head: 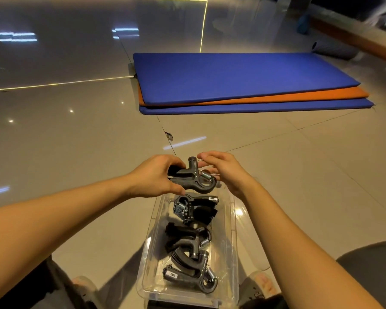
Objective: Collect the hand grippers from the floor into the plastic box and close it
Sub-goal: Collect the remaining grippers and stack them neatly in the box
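Note:
A clear plastic box [231,241] stands open on the tiled floor between my feet, with several dark grey hand grippers [187,248] lying inside it. My left hand [158,177] holds another grey hand gripper [195,179] by its handles just above the box's far end. My right hand [223,172] hovers beside that gripper with its fingers spread, touching or nearly touching its spring side. No lid shows in view.
A stack of blue and orange exercise mats [243,85] lies on the floor ahead. A rolled grey mat [330,50] sits at the far right. My feet [261,284] and knees flank the box. Glossy tiles surround it.

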The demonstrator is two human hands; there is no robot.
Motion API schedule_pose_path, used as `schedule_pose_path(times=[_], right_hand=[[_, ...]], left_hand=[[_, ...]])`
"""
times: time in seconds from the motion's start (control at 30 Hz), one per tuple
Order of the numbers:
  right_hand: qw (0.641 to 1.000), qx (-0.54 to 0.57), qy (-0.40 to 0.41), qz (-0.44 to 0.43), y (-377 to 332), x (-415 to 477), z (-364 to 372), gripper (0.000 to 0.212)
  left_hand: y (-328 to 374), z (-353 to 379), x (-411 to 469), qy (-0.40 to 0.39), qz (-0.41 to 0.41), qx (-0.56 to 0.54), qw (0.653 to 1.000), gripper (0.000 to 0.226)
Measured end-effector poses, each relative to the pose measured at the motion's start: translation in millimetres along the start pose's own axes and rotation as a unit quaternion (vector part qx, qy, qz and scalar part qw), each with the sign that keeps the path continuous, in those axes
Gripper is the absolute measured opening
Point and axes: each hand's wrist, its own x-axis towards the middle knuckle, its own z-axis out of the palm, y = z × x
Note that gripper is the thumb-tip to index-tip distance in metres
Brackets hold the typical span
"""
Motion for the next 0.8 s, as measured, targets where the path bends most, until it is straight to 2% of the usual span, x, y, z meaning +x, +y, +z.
schedule_pose_path(times=[0.17,0.33,0.5,0.63,0.8], right_hand=[[0.998,0.021,-0.029,-0.042,6,-14,-8,0.024],[0.996,0.009,-0.046,-0.077,5,-16,-15,0.032],[0.990,0.002,-0.021,-0.136,-3,-17,-14,0.036],[0.982,-0.014,0.020,-0.185,-10,-18,-19,0.022],[0.980,-0.040,0.030,-0.193,-13,-18,-20,0.012]], left_hand=[[1,-3,8,-0.021,-0.024,-0.086,0.996,0.033],[-1,-11,11,-0.005,-0.039,-0.144,0.989,0.033],[5,-23,15,0.003,-0.052,-0.197,0.979,0.029],[10,-29,14,0.005,-0.056,-0.208,0.976,0.038],[14,-32,9,0.014,-0.059,-0.246,0.967,0.053]])
